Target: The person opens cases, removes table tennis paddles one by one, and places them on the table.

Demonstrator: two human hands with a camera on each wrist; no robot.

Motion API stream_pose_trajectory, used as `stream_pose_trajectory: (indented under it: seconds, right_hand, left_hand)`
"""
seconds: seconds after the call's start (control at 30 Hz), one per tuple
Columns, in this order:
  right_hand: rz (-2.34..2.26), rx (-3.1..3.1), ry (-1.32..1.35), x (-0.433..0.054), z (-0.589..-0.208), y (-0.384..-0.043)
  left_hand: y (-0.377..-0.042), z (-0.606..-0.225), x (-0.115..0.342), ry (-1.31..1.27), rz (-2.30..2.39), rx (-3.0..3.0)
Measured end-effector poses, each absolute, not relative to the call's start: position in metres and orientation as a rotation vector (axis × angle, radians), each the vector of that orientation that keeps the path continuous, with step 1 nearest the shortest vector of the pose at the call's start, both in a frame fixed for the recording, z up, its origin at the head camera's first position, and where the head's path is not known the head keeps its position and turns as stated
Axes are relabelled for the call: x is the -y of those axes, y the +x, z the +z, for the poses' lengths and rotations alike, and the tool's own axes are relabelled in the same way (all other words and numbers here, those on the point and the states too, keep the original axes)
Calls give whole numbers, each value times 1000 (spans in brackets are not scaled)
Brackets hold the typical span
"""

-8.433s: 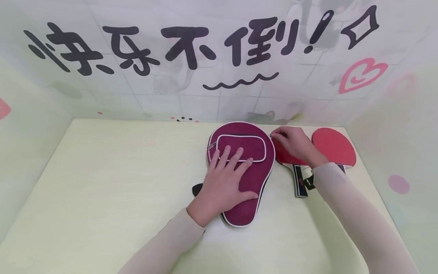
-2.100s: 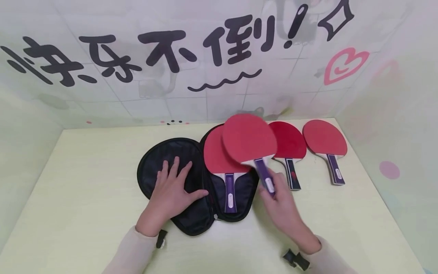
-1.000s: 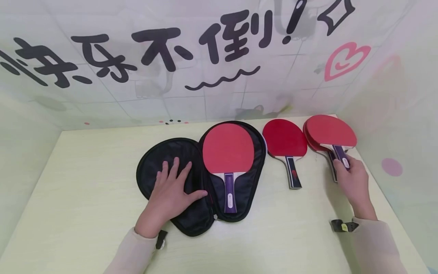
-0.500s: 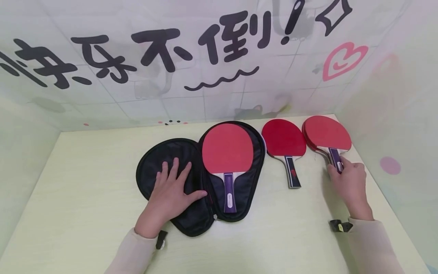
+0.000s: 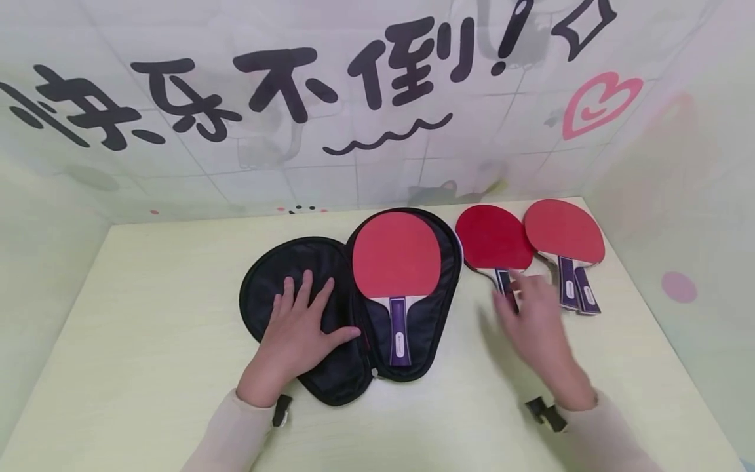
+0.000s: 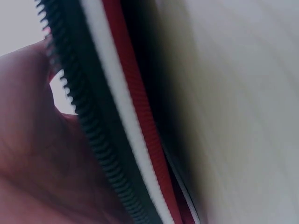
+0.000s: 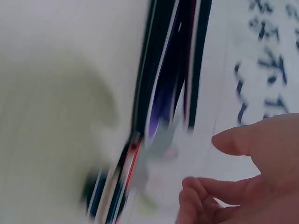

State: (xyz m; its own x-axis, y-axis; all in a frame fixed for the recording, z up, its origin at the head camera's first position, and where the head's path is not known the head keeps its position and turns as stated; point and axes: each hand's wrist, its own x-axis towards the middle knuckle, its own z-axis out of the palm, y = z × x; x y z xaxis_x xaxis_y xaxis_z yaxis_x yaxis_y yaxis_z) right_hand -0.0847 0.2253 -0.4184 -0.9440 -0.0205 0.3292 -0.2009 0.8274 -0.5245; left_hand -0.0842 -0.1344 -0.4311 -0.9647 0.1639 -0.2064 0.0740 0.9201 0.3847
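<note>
A paddle case lies unzipped, with its black flap (image 5: 331, 383) folded out to the left. My left hand (image 5: 295, 334) rests on that flap, fingers spread. In the case's other half (image 5: 426, 328) sits a red table tennis paddle (image 5: 396, 255) with a purple handle. A darker red paddle (image 5: 494, 236) with a black handle lies to the right of the case. Over its handle is my blurred right hand (image 5: 537, 331); in the right wrist view thumb and fingers stand apart, holding nothing. The left wrist view shows the flap's zipper teeth (image 6: 88, 121) close to the palm.
Two red paddles (image 5: 564, 229) lie one on the other at the far right, their purple handles fanned. The table (image 5: 159, 314) meets a lettered back wall (image 5: 330, 183) and side walls to the left and right.
The zipped case has been opened. My right hand has carried a paddle from the case onto the far-right one, let go, and moved left to the dark red paddle.
</note>
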Motion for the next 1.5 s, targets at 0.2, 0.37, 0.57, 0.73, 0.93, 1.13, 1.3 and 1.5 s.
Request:
stream_pose_trajectory:
  seconds: [0.2,0.37,0.57,0.73,0.93,1.13,1.3,1.5]
  right_hand:
    - [1014,2796,461,-159,-419,-61]
    - [981,2978,465,-125,-419,-51]
    - [661,3076,471,-111,-430,-46]
    - [579,3007,539,-109,-437,-44]
    - [995,3052,343,-116,-429,-46]
    - [1217,2984,187,-132,-423,-50]
    - [1235,2825,225,-152,-418,-52]
    - [1175,2604,179,-184,-401,-58]
  left_hand:
    - [-85,-431,133,186,562,-2850]
    - [-85,-432,131,187,566,-2860]
    - [-85,-433,130,192,562,-2858]
    - [-85,-432,130,197,564,-2862]
    - [-85,-430,130,185,588,-2842]
    - [-85,-430,133,169,596,-2817]
    - [-84,-432,134,174,608,-2813]
    - [-85,-432,136,171,607,-2818]
